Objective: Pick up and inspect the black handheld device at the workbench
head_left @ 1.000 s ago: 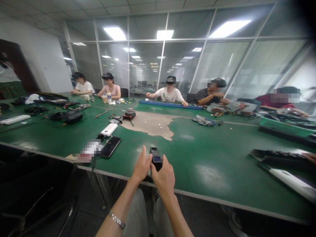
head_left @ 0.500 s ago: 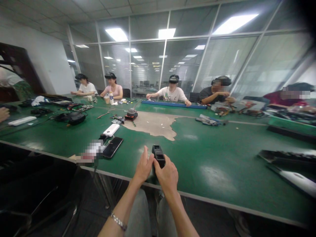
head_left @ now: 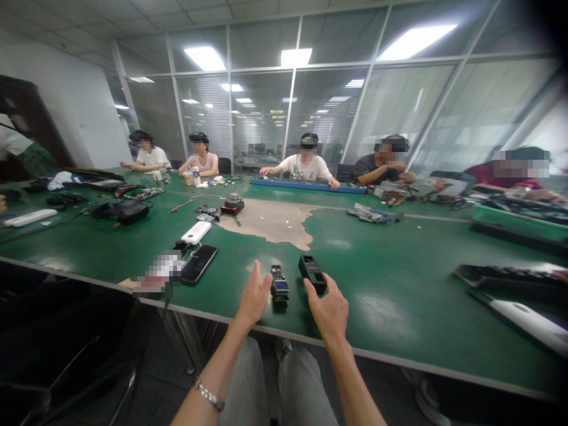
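Observation:
My right hand (head_left: 329,307) grips a black plastic housing (head_left: 312,272) with cut-out openings, tilted just over the table. To its left, a small circuit board with a blue screen (head_left: 280,286) lies on the green tabletop, apart from both hands. My left hand (head_left: 255,296) is beside the board on its left side, fingers stretched out and thumb apart, holding nothing. The underside of the housing is hidden.
Left of my hands lie a black smartphone (head_left: 199,264) and a white power bank (head_left: 196,233). A bare brown patch (head_left: 270,222) marks the table ahead. Grey gloves (head_left: 370,213) lie farther right. Several people sit across the table; a green basket (head_left: 519,222) stands at right.
My right hand has moved right with the black housing, and the circuit board with the screen now shows on the table between my hands. My left hand stays nearly in place.

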{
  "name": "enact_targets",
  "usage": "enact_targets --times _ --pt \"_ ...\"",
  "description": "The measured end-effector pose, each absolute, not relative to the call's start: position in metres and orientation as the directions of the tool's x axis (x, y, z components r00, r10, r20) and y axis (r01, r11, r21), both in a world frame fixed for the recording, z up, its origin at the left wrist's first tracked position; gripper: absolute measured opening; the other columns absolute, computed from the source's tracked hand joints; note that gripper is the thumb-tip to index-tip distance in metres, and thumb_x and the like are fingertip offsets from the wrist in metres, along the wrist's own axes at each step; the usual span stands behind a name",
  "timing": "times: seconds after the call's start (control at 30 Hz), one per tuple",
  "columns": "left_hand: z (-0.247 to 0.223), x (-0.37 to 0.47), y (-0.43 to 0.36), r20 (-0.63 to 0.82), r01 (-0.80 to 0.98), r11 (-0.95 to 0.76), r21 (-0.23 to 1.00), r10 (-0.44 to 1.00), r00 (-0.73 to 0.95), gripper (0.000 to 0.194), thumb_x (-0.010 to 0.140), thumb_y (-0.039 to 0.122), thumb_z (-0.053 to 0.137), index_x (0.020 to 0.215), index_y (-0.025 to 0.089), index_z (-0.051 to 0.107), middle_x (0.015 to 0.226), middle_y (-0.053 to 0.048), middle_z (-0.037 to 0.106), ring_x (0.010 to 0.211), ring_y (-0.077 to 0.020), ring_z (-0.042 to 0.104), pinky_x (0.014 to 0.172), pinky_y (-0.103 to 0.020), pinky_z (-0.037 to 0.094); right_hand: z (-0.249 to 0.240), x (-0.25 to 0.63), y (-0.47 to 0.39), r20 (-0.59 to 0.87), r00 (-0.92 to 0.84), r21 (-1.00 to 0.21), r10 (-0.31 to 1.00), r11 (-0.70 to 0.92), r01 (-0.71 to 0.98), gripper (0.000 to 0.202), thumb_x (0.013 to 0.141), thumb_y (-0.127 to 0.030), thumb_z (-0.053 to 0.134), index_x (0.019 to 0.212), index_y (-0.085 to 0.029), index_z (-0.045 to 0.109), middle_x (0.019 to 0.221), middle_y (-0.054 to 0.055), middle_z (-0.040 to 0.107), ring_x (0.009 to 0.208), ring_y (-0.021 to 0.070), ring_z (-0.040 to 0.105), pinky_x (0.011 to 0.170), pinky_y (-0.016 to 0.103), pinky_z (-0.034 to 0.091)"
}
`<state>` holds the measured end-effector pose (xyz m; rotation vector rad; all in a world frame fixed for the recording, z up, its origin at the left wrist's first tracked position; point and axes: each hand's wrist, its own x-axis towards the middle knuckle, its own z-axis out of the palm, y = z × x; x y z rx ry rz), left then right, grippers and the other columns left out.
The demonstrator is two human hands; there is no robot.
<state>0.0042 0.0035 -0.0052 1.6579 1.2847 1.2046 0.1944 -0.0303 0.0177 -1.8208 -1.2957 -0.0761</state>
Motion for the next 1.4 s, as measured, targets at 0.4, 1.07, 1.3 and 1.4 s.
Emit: enact_targets --times 0.4,1.07,1.3,1.4 --pt "-0.003 0.003 0.001 0.266 0.319 -0.278 0.906 0.961 0.079 0.078 0.091 0.061 0.031 0.151 0.014 0.013 0.157 -0.013 0.015 0.145 -0.0224 0.015 0.12 -0.039 0.012 -0.009 0.209 -0.037 0.466 0.469 -0.558 0.75 -0.162 0.814 0.058 0.081 -0.054 0.05 0.119 -0.011 0.057 0.102 0.016 0.066 0.093 0.0286 0.059 0.082 0.036 0.042" --pt "-0.001 0.003 -0.002 0.253 0.332 -0.245 0.911 0.967 0.019 0.079 0.09 0.059 0.036 0.151 0.015 0.012 0.159 -0.01 0.007 0.146 -0.0221 0.005 0.121 -0.036 0.004 -0.011 0.207 -0.041 0.458 0.479 -0.55 0.749 -0.185 0.815 0.08 0.074 -0.061 0.055 0.13 -0.005 0.047 0.116 0.021 0.06 0.111 0.035 0.051 0.089 0.04 0.041" --pt "-0.006 0.001 0.0 0.284 0.325 -0.272 0.906 0.959 0.011 0.076 0.091 0.054 0.037 0.151 0.013 0.013 0.158 -0.011 0.011 0.146 -0.0222 0.009 0.121 -0.037 0.007 -0.013 0.208 -0.042 0.445 0.472 -0.534 0.762 -0.197 0.822 0.065 0.078 -0.056 0.054 0.124 -0.01 0.054 0.113 0.019 0.062 0.107 0.0316 0.054 0.086 0.038 0.042" --pt "-0.009 0.001 0.002 0.302 0.338 -0.289 0.895 0.953 0.017 0.072 0.093 0.048 0.035 0.151 0.011 0.014 0.158 -0.013 0.013 0.146 -0.0218 0.012 0.121 -0.037 0.008 -0.009 0.207 -0.045 0.434 0.47 -0.566 0.769 -0.173 0.806 0.061 0.078 -0.057 0.053 0.12 -0.012 0.057 0.11 0.016 0.064 0.103 0.0304 0.056 0.085 0.038 0.042"
